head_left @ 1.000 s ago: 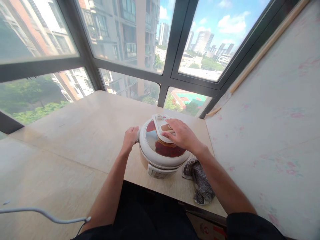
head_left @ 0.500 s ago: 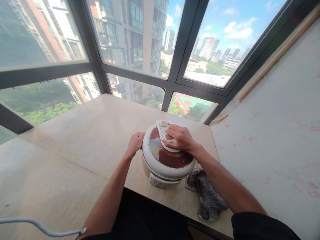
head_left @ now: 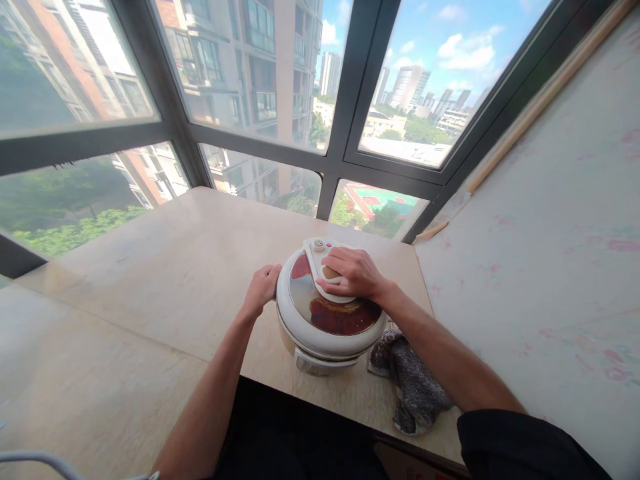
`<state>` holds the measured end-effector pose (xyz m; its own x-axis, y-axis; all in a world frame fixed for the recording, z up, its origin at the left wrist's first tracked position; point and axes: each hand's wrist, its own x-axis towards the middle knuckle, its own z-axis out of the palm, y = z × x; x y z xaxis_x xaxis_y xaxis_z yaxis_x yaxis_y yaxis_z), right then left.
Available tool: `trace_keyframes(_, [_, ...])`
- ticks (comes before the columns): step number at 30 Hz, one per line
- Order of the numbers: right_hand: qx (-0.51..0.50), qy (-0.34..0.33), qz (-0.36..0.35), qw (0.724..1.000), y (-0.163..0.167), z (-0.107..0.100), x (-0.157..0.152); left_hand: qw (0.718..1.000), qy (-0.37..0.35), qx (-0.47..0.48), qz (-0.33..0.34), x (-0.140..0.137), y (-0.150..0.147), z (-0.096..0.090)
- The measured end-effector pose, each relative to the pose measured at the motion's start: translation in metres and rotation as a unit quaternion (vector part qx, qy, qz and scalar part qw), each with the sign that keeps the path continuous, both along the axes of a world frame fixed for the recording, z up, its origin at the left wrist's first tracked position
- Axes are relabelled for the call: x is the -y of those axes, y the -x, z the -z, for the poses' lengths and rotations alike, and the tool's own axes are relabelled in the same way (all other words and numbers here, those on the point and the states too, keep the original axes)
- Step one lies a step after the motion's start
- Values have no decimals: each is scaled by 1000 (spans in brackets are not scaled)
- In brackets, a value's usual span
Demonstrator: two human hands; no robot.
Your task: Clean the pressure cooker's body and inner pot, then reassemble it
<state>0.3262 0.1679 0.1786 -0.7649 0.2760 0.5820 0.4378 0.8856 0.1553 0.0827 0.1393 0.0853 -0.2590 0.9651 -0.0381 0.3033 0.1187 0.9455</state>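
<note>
A round white rice cooker (head_left: pixel 330 340) stands on the pale ledge near its front edge, with a lid (head_left: pixel 345 317) patterned in dark red and grey. On top of the lid my right hand (head_left: pixel 350 272) is closed over the white lid handle (head_left: pixel 311 257), which carries a round vent and a small red dot. My left hand (head_left: pixel 263 285) is closed at the cooker's left side, where a side grip seems to be; its fingers partly hide it. The lid sits down on the body all round, as far as I can see.
A crumpled grey-brown cloth (head_left: pixel 417 383) lies right of the cooker, under my right forearm. Dark-framed windows (head_left: pixel 330 160) rise behind the ledge (head_left: pixel 150 267). A flower-patterned wall (head_left: pixel 525 280) closes the right side. A pale cable (head_left: pixel 40 457) runs at the lower left.
The whole view has shifted slightly, so everything appears a little further left. Both hands keep the same hold, and the lid looks unmoved on the cooker.
</note>
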Motion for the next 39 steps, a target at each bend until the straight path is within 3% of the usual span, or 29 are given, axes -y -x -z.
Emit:
trace_keyframes(5, [27,14,25,999,2,-1,2,1000,2,-16,2,1,1,0])
trace_keyframes(13, [112,95,225,963,17,-13,24,997,3,-38,-69,7,-9,-5])
trace_keyframes(23, [141,110,278,944,22,-18,33,996,-11,-18,-88,9,-14,-2])
trace_keyframes(28, [128,84,247,957,17,-13,24,996,-8,18,-85,9,-14,-1])
trace_keyframes(34, [129,51,84,987,1,-9,4,998,17,42,-36,10,-6,-4])
trace_keyframes(39, [113,35,54,991,-2,-25,7,999,8,19,-25,10,-4,-5])
